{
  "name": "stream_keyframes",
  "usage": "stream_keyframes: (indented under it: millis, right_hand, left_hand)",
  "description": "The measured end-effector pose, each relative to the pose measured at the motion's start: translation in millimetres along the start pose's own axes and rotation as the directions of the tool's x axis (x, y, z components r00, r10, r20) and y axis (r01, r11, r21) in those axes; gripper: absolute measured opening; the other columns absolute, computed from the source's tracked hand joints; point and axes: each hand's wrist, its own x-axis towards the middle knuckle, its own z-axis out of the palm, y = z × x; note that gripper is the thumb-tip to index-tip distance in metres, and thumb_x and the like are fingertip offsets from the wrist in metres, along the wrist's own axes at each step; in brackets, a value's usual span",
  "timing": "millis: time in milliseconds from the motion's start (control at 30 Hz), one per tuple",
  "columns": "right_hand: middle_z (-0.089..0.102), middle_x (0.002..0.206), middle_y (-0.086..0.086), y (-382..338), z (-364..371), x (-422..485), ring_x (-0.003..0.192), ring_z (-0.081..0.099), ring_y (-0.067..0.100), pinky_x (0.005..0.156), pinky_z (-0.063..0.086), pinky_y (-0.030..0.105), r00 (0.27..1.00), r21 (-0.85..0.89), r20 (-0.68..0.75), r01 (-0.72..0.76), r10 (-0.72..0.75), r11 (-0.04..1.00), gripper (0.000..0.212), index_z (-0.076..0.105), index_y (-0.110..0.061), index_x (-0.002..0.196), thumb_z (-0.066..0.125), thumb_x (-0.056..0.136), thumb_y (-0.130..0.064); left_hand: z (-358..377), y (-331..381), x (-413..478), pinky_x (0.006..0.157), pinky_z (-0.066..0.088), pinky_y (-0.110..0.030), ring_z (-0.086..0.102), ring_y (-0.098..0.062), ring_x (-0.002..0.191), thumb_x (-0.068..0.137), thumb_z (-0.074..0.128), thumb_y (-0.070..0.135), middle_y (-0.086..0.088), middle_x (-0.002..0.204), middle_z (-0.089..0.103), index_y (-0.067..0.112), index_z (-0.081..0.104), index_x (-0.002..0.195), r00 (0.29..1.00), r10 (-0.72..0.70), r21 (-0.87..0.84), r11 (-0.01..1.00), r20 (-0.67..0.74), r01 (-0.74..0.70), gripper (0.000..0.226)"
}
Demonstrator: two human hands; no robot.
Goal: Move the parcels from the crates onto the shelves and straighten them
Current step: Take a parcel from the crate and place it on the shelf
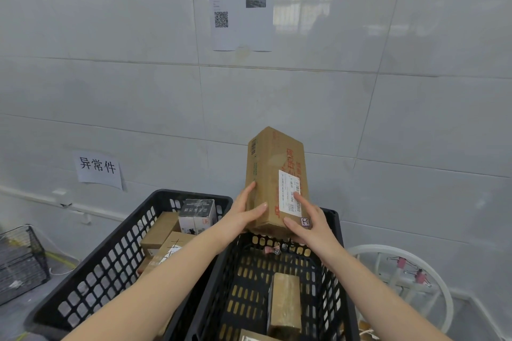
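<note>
Hands: left hand (243,213) and right hand (307,227) clasp tall brown cardboard parcel (270,163) at its base.
Handling: stiff, likely light; grip opposite sides.

I am viewing a QR-code notice (241,8) and a paper sign (98,169) hanging on the tiled wall (388,105), with a wire basket (19,260) sitting left and a white rack (388,249) right.

The notice (241,8) at top centre is cut by the upper edge, its print too small to read. The left hand (243,216) and right hand (307,227) cover the box's (274,163) lower corners. The front crate (221,299) runs off the bottom edge.
</note>
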Motion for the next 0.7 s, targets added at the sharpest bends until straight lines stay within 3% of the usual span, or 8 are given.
stream_keyframes:
  millis: [100, 200, 300, 333, 400, 533, 633, 700]
  right_hand:
    - [0.026, 0.144, -0.010, -1, -4, 0, 0.135, 0.031, 0.019, 0.102, 0.048, 0.049, 0.999, -0.083, -0.014, 0.039, -0.041, 0.996, 0.066, 0.035, -0.071, 0.127, 0.075, 0.079, -0.050]
    - [0.026, 0.147, -0.006, -6, -9, -2, 0.136, 0.030, 0.015, 0.111, 0.039, 0.042, 0.997, -0.162, -0.023, 0.064, -0.069, 0.985, 0.067, 0.034, -0.063, 0.132, 0.074, 0.083, -0.042]
    - [0.022, 0.152, -0.004, -8, -13, -5, 0.137, 0.029, 0.014, 0.111, 0.037, 0.036, 0.997, -0.193, -0.036, 0.054, -0.062, 0.980, 0.068, 0.034, -0.053, 0.138, 0.073, 0.085, -0.036]
    - [0.021, 0.153, -0.004, -8, -14, -6, 0.139, 0.028, 0.016, 0.112, 0.038, 0.038, 0.997, -0.197, -0.037, 0.056, -0.065, 0.979, 0.069, 0.034, -0.052, 0.138, 0.073, 0.085, -0.035]
    - [0.020, 0.153, -0.005, -8, -18, -9, 0.140, 0.027, 0.017, 0.113, 0.038, 0.040, 0.997, -0.197, -0.044, 0.053, -0.063, 0.979, 0.068, 0.035, -0.052, 0.139, 0.073, 0.085, -0.035]
    - [0.024, 0.151, -0.008, -6, -27, -16, 0.138, 0.029, 0.015, 0.108, 0.043, 0.042, 0.997, -0.197, -0.052, 0.051, -0.063, 0.979, 0.066, 0.033, -0.053, 0.142, 0.069, 0.088, -0.038]
    - [0.036, 0.145, -0.013, -14, -36, -25, 0.126, 0.046, 0.013, 0.086, 0.058, 0.036, 0.998, -0.076, -0.048, 0.036, -0.040, 0.996, 0.061, 0.029, -0.054, 0.142, 0.061, 0.094, -0.035]
    - [0.041, 0.143, -0.015, -24, -43, -32, 0.120, 0.052, 0.012, 0.090, 0.055, 0.035, 0.997, -0.012, -0.073, 0.004, -0.005, 1.000, 0.056, 0.023, -0.054, 0.139, 0.055, 0.097, -0.035]
  left_hand:
    - [6, 1, 2, 0.115, 0.037, -0.050, 0.035, -0.015, 0.143, 0.074, 0.078, 0.059, 0.014, 0.159, 0.022, 0.069, 0.020, 0.138, 0.997, 0.082, 0.085, 0.993, 0.015, -0.083, 0.087]
    - [9, 5, 3, 0.117, 0.034, -0.050, 0.032, -0.014, 0.144, 0.081, 0.074, 0.050, 0.017, 0.158, 0.019, 0.076, 0.026, 0.132, 0.996, 0.077, 0.102, 0.992, 0.035, -0.080, 0.075]
    - [14, 9, 3, 0.117, 0.024, -0.027, 0.015, -0.001, 0.141, 0.098, 0.060, 0.022, 0.023, 0.148, 0.009, 0.064, 0.027, 0.137, 0.995, 0.088, 0.138, 0.986, 0.041, -0.092, 0.067]
    - [15, 10, 3, 0.116, 0.026, -0.026, 0.014, 0.000, 0.139, 0.099, 0.058, 0.018, 0.022, 0.148, 0.009, 0.062, 0.028, 0.137, 0.995, 0.089, 0.146, 0.985, 0.038, -0.094, 0.065]
    - [19, 10, 3, 0.121, 0.025, -0.040, 0.015, -0.005, 0.142, 0.097, 0.060, 0.022, 0.023, 0.150, 0.011, 0.064, 0.033, 0.134, 0.997, 0.074, 0.145, 0.986, 0.039, -0.079, 0.062]
    - [25, 9, 4, 0.113, 0.039, -0.052, 0.038, -0.021, 0.140, 0.084, 0.071, 0.038, 0.017, 0.152, 0.031, 0.064, 0.040, 0.132, 0.997, 0.065, 0.068, 0.995, 0.036, -0.067, 0.062]
    - [24, 4, 8, 0.103, 0.049, -0.053, 0.054, -0.021, 0.125, 0.090, 0.071, 0.020, 0.010, 0.146, 0.041, 0.056, 0.045, 0.131, 0.999, 0.031, -0.109, 0.994, 0.026, -0.028, 0.061]
    - [23, 3, 9, 0.097, 0.054, -0.050, 0.059, -0.016, 0.116, 0.092, 0.067, 0.012, 0.014, 0.140, 0.045, 0.052, 0.045, 0.133, 0.998, 0.015, -0.164, 0.986, 0.059, -0.005, 0.061]
